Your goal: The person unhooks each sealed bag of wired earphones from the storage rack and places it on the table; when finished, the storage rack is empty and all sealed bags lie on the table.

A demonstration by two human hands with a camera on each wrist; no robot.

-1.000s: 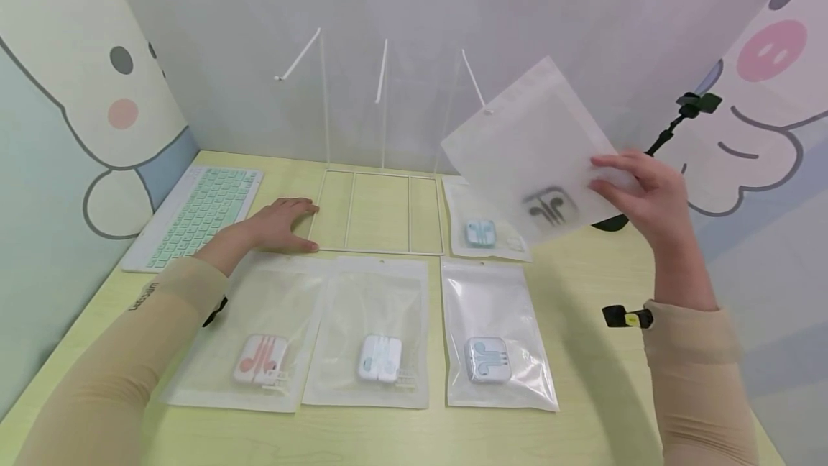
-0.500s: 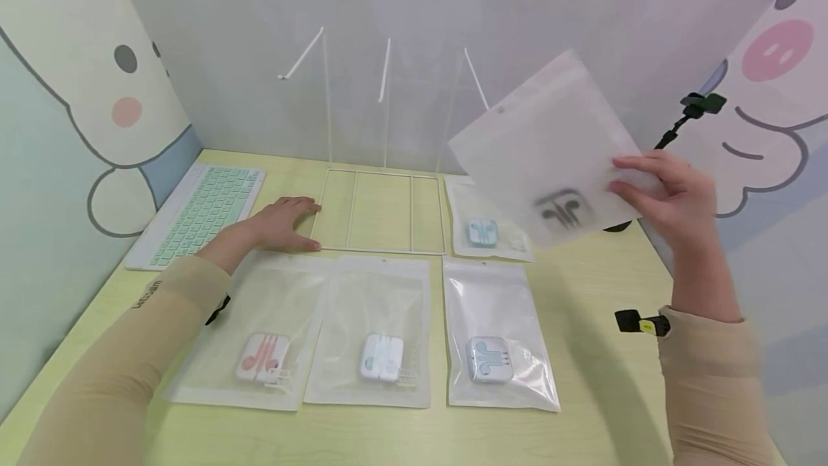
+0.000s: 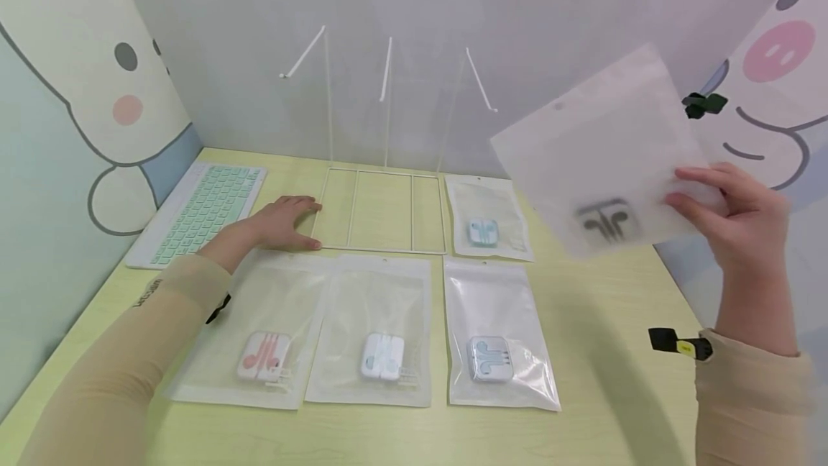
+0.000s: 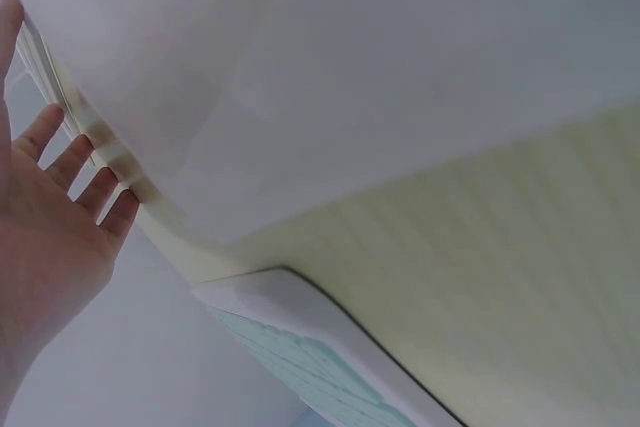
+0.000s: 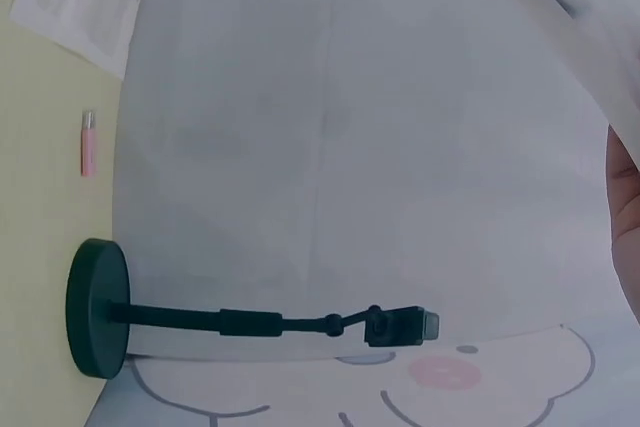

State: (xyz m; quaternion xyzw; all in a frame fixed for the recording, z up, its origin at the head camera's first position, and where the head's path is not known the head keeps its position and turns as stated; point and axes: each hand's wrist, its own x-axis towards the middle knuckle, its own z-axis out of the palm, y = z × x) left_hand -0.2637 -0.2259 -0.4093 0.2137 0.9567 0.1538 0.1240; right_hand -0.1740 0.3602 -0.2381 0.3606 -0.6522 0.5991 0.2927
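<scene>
My right hand (image 3: 744, 218) pinches the right edge of a translucent zip bag (image 3: 601, 142) between thumb and fingers, holding it tilted above the table at the right. Dark-looking boxed earphones (image 3: 606, 223) show through the lower part of that bag. At the left my left hand (image 3: 279, 224) lies with fingers and thumb spread along the left side of the base of a white wire display rack (image 3: 382, 251). In the left wrist view the straight fingers (image 4: 70, 162) reach that edge. The rack's three upright prongs carry nothing.
Earphone bags lie in front: pink (image 3: 252, 329), white-blue (image 3: 369, 329) and blue (image 3: 498, 329). Another bag (image 3: 488, 200) lies right of the rack. A keyboard (image 3: 197, 214) is at the left. A dark phone stand (image 5: 97, 307) and a pink tube (image 5: 88, 145) show in the right wrist view.
My right hand has carried the pinched bag to the right, away from the rack, uncovering the bag lying beside the rack. My left hand has stayed at the rack's base.
</scene>
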